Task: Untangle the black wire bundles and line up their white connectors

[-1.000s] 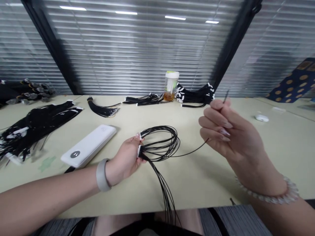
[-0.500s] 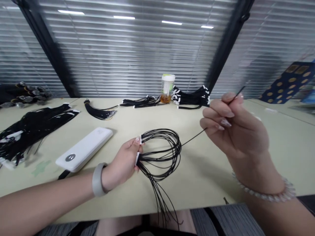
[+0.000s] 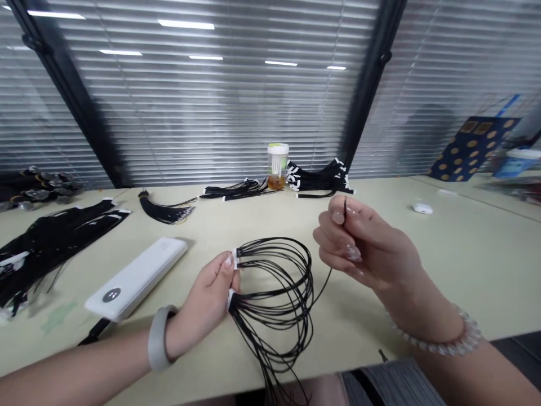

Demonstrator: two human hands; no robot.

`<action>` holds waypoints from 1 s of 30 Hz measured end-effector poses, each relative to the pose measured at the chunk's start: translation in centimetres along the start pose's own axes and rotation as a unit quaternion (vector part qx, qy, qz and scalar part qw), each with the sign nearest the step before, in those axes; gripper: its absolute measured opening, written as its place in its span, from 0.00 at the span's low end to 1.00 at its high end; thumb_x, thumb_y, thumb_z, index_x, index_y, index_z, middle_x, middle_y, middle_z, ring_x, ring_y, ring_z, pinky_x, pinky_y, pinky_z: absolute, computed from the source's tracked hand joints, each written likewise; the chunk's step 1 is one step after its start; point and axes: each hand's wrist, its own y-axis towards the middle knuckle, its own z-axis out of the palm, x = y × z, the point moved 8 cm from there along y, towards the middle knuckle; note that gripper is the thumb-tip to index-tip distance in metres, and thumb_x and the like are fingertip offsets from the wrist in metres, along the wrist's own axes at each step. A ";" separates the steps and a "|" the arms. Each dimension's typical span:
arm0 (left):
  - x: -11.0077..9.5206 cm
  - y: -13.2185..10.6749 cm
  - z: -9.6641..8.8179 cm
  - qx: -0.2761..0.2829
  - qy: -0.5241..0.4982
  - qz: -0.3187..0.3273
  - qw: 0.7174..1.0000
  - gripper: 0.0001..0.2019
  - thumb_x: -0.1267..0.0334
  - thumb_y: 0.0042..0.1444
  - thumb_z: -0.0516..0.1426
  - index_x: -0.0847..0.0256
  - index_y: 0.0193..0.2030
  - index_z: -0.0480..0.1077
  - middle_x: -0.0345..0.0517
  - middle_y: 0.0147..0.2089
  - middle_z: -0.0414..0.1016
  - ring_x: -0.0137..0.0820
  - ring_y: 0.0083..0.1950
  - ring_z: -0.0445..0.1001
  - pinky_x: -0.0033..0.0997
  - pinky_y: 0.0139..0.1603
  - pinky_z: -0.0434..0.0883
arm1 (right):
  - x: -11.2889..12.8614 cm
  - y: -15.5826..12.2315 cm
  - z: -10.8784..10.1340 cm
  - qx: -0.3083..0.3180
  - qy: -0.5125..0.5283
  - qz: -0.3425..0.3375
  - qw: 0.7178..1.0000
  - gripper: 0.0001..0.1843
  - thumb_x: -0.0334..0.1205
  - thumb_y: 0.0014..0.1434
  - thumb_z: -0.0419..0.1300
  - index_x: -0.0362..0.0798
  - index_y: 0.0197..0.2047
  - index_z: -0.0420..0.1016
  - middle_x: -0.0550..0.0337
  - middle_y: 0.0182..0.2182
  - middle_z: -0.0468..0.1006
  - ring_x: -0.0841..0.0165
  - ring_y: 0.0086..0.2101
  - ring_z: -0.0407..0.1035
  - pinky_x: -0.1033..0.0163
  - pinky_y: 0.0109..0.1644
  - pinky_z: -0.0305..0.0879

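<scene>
My left hand [image 3: 209, 301] is closed on the white connector ends of a looped bundle of thin black wires [image 3: 281, 282], just above the table near its front edge. The loose wire tails hang down over the edge. My right hand [image 3: 363, 248] is raised to the right of the loop and pinches the tip of a single black wire [image 3: 345, 207] between thumb and forefinger. That wire runs down and left into the bundle.
A white power bank [image 3: 135, 276] lies left of my left hand. Piles of black wire harnesses [image 3: 51, 239] lie at far left and along the back [image 3: 316, 177]. A jar with a white lid [image 3: 276, 165] stands at the back, a small white object [image 3: 422, 208] to the right.
My right hand has come down and left towards the bundle, and the single wire now hangs slack. The camera has tilted up a little. My left hand keeps its grip.
</scene>
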 end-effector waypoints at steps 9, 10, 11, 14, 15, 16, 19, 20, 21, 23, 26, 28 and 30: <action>-0.8 -0.9 0.0 0.008 0.157 0.088 0.984 0.16 0.54 0.61 0.46 0.60 0.26 0.60 0.39 0.22 0.62 0.26 0.26 0.63 0.26 0.31 0.66 | -2.6 -0.3 1.0 0.066 -0.151 0.081 0.983 0.10 0.40 0.62 0.51 0.45 0.31 0.65 0.56 0.33 0.74 0.71 0.34 0.69 0.63 0.39 0.66; -0.9 -0.9 0.0 0.009 0.172 0.099 0.980 0.16 0.54 0.61 0.45 0.60 0.26 0.60 0.39 0.22 0.62 0.26 0.25 0.62 0.26 0.30 0.65 | -3.0 -0.4 1.2 0.075 -0.176 0.104 0.976 0.11 0.41 0.62 0.50 0.44 0.32 0.65 0.55 0.34 0.74 0.71 0.36 0.69 0.62 0.41 0.66; -1.0 -0.9 0.0 0.012 0.186 0.110 0.976 0.17 0.54 0.61 0.44 0.60 0.26 0.60 0.39 0.22 0.62 0.26 0.25 0.62 0.26 0.30 0.64 | -3.3 -0.6 1.3 0.076 -0.199 0.123 0.969 0.11 0.41 0.63 0.49 0.44 0.32 0.65 0.54 0.36 0.74 0.70 0.37 0.69 0.62 0.42 0.66; -1.4 -0.7 0.1 0.021 0.210 0.132 0.969 0.18 0.54 0.62 0.43 0.60 0.25 0.59 0.38 0.21 0.61 0.26 0.24 0.60 0.26 0.29 0.62 | -3.7 -0.9 1.2 0.065 -0.240 0.155 0.956 0.11 0.42 0.63 0.48 0.44 0.33 0.64 0.54 0.38 0.74 0.70 0.39 0.69 0.61 0.44 0.66; -1.5 -0.7 0.1 0.022 0.212 0.132 0.968 0.18 0.54 0.62 0.42 0.60 0.25 0.59 0.37 0.21 0.60 0.25 0.24 0.60 0.25 0.28 0.61 | -3.8 -1.0 1.1 0.060 -0.244 0.164 0.954 0.11 0.42 0.63 0.48 0.44 0.33 0.63 0.54 0.38 0.73 0.70 0.39 0.69 0.62 0.44 0.67; -1.5 -0.6 0.2 0.022 0.214 0.128 0.968 0.18 0.54 0.63 0.42 0.60 0.25 0.58 0.37 0.21 0.60 0.25 0.24 0.59 0.25 0.28 0.60 | -4.1 -1.0 1.0 0.055 -0.242 0.175 0.953 0.10 0.41 0.63 0.48 0.44 0.33 0.63 0.55 0.38 0.73 0.71 0.38 0.69 0.62 0.44 0.67; -1.9 -0.3 0.2 0.013 0.229 0.124 0.965 0.19 0.54 0.62 0.43 0.61 0.24 0.58 0.37 0.21 0.58 0.25 0.24 0.58 0.25 0.27 0.59 | -5.2 -1.1 1.1 0.038 -0.179 0.222 0.958 0.09 0.40 0.62 0.49 0.45 0.32 0.62 0.56 0.39 0.72 0.73 0.34 0.71 0.65 0.39 0.69; -2.0 -0.2 0.2 0.007 0.236 0.123 0.964 0.19 0.54 0.62 0.43 0.61 0.23 0.58 0.37 0.21 0.58 0.25 0.24 0.58 0.25 0.27 0.59 | -5.7 -1.1 1.2 0.027 -0.140 0.238 0.961 0.10 0.39 0.62 0.49 0.44 0.31 0.62 0.56 0.38 0.72 0.73 0.33 0.71 0.65 0.38 0.69; -2.0 -0.1 0.2 0.001 0.242 0.119 0.963 0.19 0.54 0.62 0.43 0.61 0.23 0.58 0.37 0.21 0.58 0.26 0.24 0.58 0.26 0.28 0.59 | -6.1 -1.1 1.4 0.016 -0.096 0.250 0.963 0.10 0.38 0.62 0.49 0.44 0.31 0.62 0.56 0.37 0.72 0.73 0.31 0.72 0.64 0.38 0.70; -1.8 0.2 0.0 -0.011 0.244 0.100 0.965 0.19 0.53 0.61 0.44 0.61 0.23 0.58 0.37 0.21 0.58 0.26 0.24 0.58 0.26 0.28 0.58 | -6.7 -1.1 1.8 -0.004 -0.006 0.262 0.965 0.10 0.36 0.62 0.48 0.44 0.29 0.61 0.57 0.34 0.72 0.72 0.31 0.73 0.62 0.39 0.70; -1.2 0.7 -0.3 -0.021 0.231 0.069 0.970 0.19 0.52 0.61 0.44 0.62 0.24 0.58 0.37 0.21 0.59 0.26 0.24 0.58 0.26 0.27 0.58 | -7.1 -0.8 2.5 0.003 0.073 0.250 0.966 0.09 0.36 0.61 0.49 0.44 0.30 0.61 0.58 0.33 0.72 0.71 0.32 0.73 0.60 0.41 0.70; -0.9 0.9 -0.5 -0.022 0.222 0.060 0.973 0.19 0.52 0.60 0.45 0.62 0.23 0.59 0.37 0.21 0.59 0.25 0.24 0.58 0.26 0.27 0.58 | -7.4 -0.6 2.5 0.012 0.071 0.240 0.968 0.09 0.36 0.61 0.50 0.44 0.29 0.62 0.59 0.31 0.71 0.73 0.30 0.72 0.61 0.41 0.69; -0.8 1.0 -0.6 -0.021 0.210 0.056 0.976 0.21 0.51 0.60 0.45 0.62 0.21 0.58 0.36 0.19 0.57 0.25 0.23 0.56 0.25 0.25 0.57 | -7.9 -0.3 1.7 -0.002 0.031 0.232 0.972 0.10 0.37 0.60 0.52 0.44 0.28 0.63 0.62 0.27 0.69 0.75 0.28 0.70 0.63 0.40 0.69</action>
